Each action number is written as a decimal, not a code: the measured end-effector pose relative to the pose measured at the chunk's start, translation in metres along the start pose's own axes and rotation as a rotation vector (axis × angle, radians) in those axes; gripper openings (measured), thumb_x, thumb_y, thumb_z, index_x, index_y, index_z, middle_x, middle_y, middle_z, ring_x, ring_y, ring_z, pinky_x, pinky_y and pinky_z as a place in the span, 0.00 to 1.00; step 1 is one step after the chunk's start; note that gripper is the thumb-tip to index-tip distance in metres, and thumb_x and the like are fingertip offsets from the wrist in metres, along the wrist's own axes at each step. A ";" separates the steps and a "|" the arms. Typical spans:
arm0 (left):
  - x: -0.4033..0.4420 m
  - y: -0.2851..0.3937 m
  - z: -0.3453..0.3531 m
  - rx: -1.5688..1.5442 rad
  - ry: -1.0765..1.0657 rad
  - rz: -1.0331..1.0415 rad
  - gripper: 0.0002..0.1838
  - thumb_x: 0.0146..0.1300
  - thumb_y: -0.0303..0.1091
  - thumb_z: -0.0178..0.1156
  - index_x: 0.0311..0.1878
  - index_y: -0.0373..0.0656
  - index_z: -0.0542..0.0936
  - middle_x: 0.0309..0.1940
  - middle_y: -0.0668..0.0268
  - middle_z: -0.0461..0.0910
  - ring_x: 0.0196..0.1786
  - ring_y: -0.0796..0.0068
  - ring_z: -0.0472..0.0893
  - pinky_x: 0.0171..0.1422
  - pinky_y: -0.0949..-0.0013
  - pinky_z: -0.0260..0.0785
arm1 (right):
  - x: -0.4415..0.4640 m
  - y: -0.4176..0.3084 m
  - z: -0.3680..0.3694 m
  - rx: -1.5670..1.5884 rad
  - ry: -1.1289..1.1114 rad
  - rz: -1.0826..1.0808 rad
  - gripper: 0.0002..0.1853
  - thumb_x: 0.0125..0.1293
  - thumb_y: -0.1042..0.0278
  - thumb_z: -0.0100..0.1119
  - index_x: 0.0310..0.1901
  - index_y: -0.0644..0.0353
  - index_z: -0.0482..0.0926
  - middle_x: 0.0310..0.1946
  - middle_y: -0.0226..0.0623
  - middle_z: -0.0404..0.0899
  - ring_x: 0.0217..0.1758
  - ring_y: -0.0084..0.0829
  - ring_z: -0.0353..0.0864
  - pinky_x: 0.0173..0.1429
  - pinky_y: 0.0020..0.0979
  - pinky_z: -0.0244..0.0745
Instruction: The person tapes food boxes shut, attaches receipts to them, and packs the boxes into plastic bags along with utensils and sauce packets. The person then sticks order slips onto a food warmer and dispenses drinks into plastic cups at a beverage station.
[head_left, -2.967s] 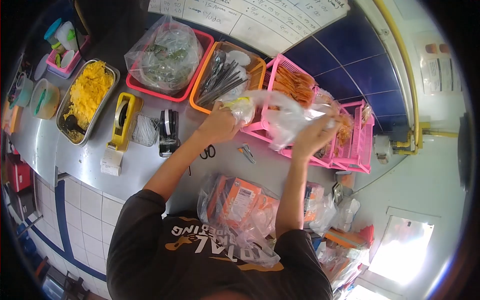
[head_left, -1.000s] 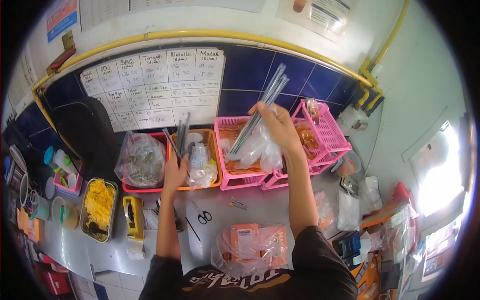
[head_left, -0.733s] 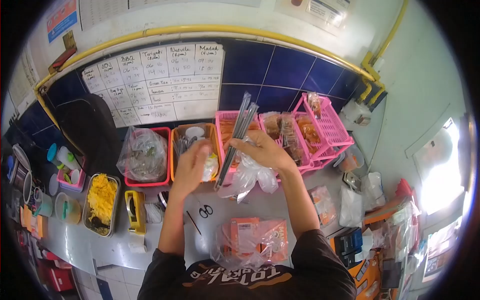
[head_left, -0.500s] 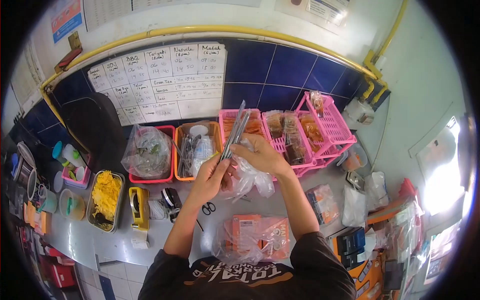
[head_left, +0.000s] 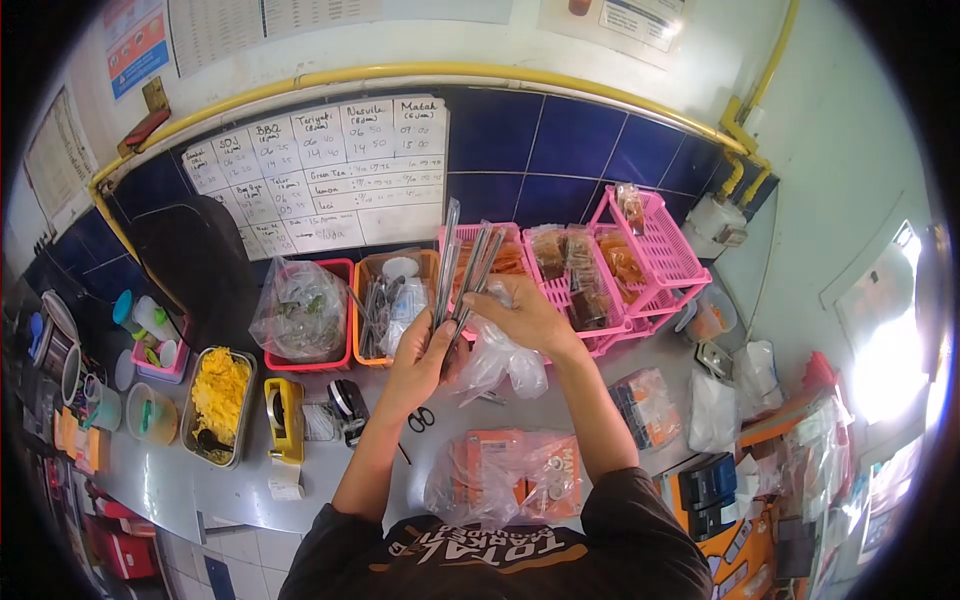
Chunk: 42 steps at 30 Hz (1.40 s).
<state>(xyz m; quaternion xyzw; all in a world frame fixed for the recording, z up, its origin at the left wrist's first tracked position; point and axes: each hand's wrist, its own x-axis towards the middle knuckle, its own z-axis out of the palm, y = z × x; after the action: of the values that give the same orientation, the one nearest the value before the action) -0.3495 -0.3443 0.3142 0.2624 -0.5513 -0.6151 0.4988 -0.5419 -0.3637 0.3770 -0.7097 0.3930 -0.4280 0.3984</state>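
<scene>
The grey straws [head_left: 483, 255] stand nearly upright in two loose bunches above the bench [head_left: 345, 490], between the hands, their tops fanned apart. The left hand [head_left: 424, 350] has its fingers closed round the lower ends; the right hand [head_left: 522, 318] pinches one bunch between thumb and fingers, and a crumpled clear bag [head_left: 516, 368] hangs beneath it. The handling looks partway: straws are gathered in hand but divided, while similar thin pieces remain in the orange basket [head_left: 374, 361] just left. Pink baskets [head_left: 684, 243] stand behind and to the right. Nearer the person lie scissors [head_left: 421, 419] and plastic-wrapped orange boxes [head_left: 492, 468].
</scene>
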 end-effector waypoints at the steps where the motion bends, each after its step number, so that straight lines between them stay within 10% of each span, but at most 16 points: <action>1: -0.001 0.002 0.002 -0.020 0.006 -0.034 0.13 0.84 0.42 0.50 0.55 0.43 0.75 0.27 0.71 0.79 0.18 0.87 0.70 0.21 0.79 0.58 | 0.000 0.004 0.000 0.000 -0.001 0.001 0.12 0.76 0.67 0.60 0.52 0.66 0.85 0.42 0.33 0.87 0.47 0.21 0.78 0.56 0.31 0.76; 11: -0.008 -0.007 0.007 -0.009 0.150 0.031 0.11 0.83 0.42 0.51 0.47 0.44 0.74 0.25 0.80 0.66 0.24 0.89 0.63 0.27 0.79 0.54 | -0.016 -0.003 0.003 0.150 0.216 0.130 0.15 0.82 0.59 0.52 0.51 0.60 0.84 0.41 0.27 0.85 0.45 0.19 0.79 0.53 0.29 0.76; 19: -0.029 -0.016 0.067 0.231 -0.008 0.162 0.30 0.72 0.28 0.63 0.73 0.33 0.64 0.65 0.61 0.76 0.66 0.71 0.74 0.70 0.66 0.67 | -0.064 -0.021 0.032 0.854 0.556 0.284 0.20 0.80 0.51 0.50 0.55 0.60 0.81 0.45 0.35 0.84 0.50 0.26 0.82 0.59 0.32 0.76; 26: -0.066 -0.013 0.028 0.620 0.163 0.214 0.21 0.71 0.22 0.59 0.66 0.31 0.76 0.60 0.56 0.81 0.61 0.70 0.80 0.63 0.68 0.73 | -0.195 -0.033 0.031 -0.247 0.424 0.031 0.31 0.67 0.65 0.68 0.67 0.65 0.69 0.59 0.48 0.73 0.62 0.44 0.76 0.62 0.43 0.74; 30: -0.104 -0.018 0.043 -0.368 0.221 -0.008 0.21 0.72 0.25 0.60 0.67 0.34 0.76 0.62 0.58 0.80 0.62 0.68 0.80 0.63 0.66 0.75 | -0.238 0.004 0.050 -0.765 0.179 0.167 0.24 0.61 0.70 0.70 0.58 0.66 0.76 0.49 0.51 0.77 0.57 0.46 0.80 0.61 0.46 0.75; 31: -0.099 -0.021 0.052 -0.269 -0.128 0.128 0.23 0.69 0.29 0.63 0.66 0.36 0.76 0.62 0.57 0.80 0.62 0.64 0.80 0.64 0.61 0.73 | -0.248 0.023 0.052 -0.762 0.158 0.209 0.20 0.61 0.71 0.69 0.54 0.66 0.78 0.44 0.51 0.79 0.54 0.45 0.82 0.60 0.46 0.76; 35: -0.089 -0.030 0.096 0.140 -0.987 0.126 0.29 0.55 0.34 0.69 0.62 0.38 0.77 0.61 0.52 0.78 0.64 0.46 0.79 0.71 0.50 0.69 | -0.288 0.050 -0.002 0.418 0.684 0.393 0.10 0.68 0.64 0.58 0.42 0.62 0.79 0.28 0.35 0.78 0.32 0.37 0.78 0.49 0.44 0.77; 39: -0.084 -0.110 0.097 0.562 -1.075 -0.014 0.33 0.60 0.36 0.68 0.69 0.40 0.75 0.62 0.50 0.79 0.65 0.49 0.78 0.69 0.52 0.69 | -0.337 0.045 -0.060 1.088 0.843 0.386 0.15 0.68 0.63 0.47 0.50 0.61 0.77 0.25 0.33 0.76 0.18 0.25 0.63 0.32 0.34 0.68; 42: -0.070 -0.139 0.088 0.981 -0.970 0.000 0.30 0.62 0.29 0.62 0.70 0.45 0.75 0.65 0.49 0.78 0.68 0.46 0.76 0.71 0.49 0.68 | -0.338 0.013 -0.064 1.000 0.774 0.451 0.11 0.67 0.65 0.47 0.46 0.59 0.75 0.21 0.30 0.69 0.16 0.23 0.59 0.29 0.33 0.66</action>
<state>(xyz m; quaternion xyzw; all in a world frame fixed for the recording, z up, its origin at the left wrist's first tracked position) -0.4463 -0.2591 0.1901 0.1530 -0.9269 -0.3423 0.0192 -0.7134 -0.0798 0.2861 -0.1358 0.4006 -0.6884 0.5892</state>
